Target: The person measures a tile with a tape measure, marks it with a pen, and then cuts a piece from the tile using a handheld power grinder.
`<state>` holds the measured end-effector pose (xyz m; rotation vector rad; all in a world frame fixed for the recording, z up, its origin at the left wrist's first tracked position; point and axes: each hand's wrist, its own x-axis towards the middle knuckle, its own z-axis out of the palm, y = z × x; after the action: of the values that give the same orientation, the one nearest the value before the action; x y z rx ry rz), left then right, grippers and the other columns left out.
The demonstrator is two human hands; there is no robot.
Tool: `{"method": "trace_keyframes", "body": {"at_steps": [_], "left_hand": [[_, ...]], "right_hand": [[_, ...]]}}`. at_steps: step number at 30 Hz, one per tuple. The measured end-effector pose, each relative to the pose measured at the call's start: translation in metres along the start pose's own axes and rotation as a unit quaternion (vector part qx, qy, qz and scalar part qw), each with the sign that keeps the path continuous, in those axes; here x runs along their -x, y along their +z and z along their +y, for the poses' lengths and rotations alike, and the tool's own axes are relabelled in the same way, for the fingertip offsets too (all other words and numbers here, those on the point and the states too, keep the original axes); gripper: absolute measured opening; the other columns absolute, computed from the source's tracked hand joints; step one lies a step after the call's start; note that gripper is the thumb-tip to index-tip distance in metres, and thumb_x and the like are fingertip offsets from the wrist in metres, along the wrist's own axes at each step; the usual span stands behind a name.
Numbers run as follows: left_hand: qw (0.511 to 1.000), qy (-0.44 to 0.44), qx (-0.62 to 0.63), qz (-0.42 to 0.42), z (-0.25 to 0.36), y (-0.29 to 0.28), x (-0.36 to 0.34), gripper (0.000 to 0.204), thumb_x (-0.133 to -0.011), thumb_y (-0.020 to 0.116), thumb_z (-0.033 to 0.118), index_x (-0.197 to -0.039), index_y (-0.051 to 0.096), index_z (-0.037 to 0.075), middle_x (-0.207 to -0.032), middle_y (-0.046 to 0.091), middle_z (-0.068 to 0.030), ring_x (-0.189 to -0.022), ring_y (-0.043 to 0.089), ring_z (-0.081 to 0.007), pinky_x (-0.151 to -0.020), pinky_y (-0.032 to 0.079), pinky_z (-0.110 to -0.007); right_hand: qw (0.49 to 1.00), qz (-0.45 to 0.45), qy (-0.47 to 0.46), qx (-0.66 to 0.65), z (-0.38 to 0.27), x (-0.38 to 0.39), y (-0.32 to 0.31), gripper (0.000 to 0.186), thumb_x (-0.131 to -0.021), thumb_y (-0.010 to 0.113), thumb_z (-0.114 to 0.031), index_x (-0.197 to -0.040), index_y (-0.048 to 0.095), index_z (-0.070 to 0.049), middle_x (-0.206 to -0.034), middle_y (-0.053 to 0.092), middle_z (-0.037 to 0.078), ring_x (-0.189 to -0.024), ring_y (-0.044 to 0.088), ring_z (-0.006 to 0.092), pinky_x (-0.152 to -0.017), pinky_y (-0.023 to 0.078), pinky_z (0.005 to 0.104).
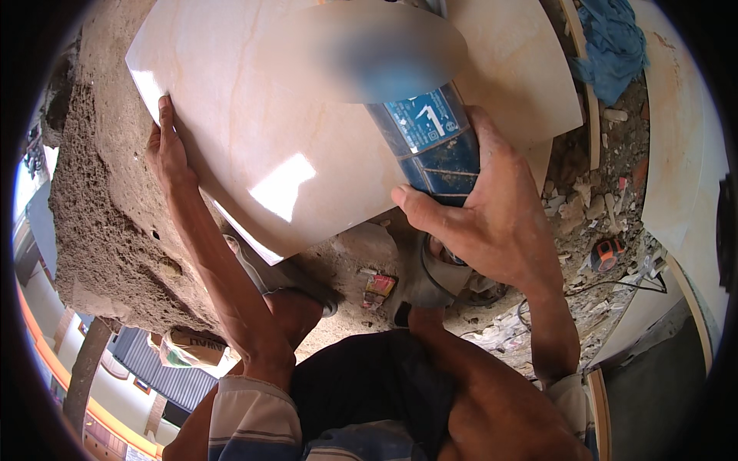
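A large glossy cream tile (231, 115) with faint brown veining lies in front of me, its near corner above my feet. My left hand (171, 150) grips its left edge, fingers along the rim. My right hand (503, 211) is wrapped round the rear body of a dark blue angle grinder (442, 165), thumb across its back end. The grinder is held over the tile and points away from me. A blurred patch hides its head, so I cannot tell whether it touches the tile.
Sandy ground (108, 200) lies left, rubble right. An orange-and-black tape measure (606, 253), a black cable (615, 285), a blue cloth (615, 46) and a wooden strip (588, 100) are at right, beside another tile (684, 154). A small packet (379, 290) lies between my feet.
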<state>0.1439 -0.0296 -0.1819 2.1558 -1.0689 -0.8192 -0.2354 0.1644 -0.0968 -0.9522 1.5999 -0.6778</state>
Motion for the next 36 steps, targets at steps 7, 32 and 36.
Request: {"method": "trace_keyframes", "body": {"at_steps": [7,32,36], "left_hand": [[0.999,0.007,-0.006,0.040,-0.007,0.000,-0.007,0.065,-0.098,0.082,0.063,-0.125,0.080,0.004,-0.118,0.082,-0.0136,-0.103,0.080,-0.0240,-0.090,0.069,-0.045],[0.999,0.029,0.039,0.023,-0.007,0.001,-0.006,0.061,-0.100,0.082,0.060,-0.124,0.082,0.005,-0.118,0.083,-0.0096,-0.104,0.079,-0.0211,-0.092,0.067,-0.039],[0.999,0.024,0.032,0.030,-0.005,0.002,-0.006,0.057,-0.100,0.081,0.059,-0.123,0.084,0.007,-0.117,0.083,-0.0077,-0.104,0.079,-0.0197,-0.090,0.067,-0.039]], "right_hand": [[1.000,-0.012,0.011,-0.016,0.001,0.005,-0.002,0.057,-0.089,0.090,-0.020,-0.128,0.059,0.005,-0.087,0.073,0.010,-0.063,0.073,0.0172,-0.057,0.061,0.0340],[0.997,-0.012,0.070,-0.016,0.001,0.025,-0.008,0.067,-0.082,0.093,-0.026,-0.135,0.063,0.003,-0.109,0.075,0.016,-0.095,0.074,0.0225,-0.090,0.061,0.0388],[0.997,-0.013,0.071,-0.013,0.002,0.028,-0.009,0.070,-0.082,0.094,-0.027,-0.136,0.062,0.003,-0.109,0.075,0.016,-0.095,0.075,0.0231,-0.090,0.061,0.0391]]}}
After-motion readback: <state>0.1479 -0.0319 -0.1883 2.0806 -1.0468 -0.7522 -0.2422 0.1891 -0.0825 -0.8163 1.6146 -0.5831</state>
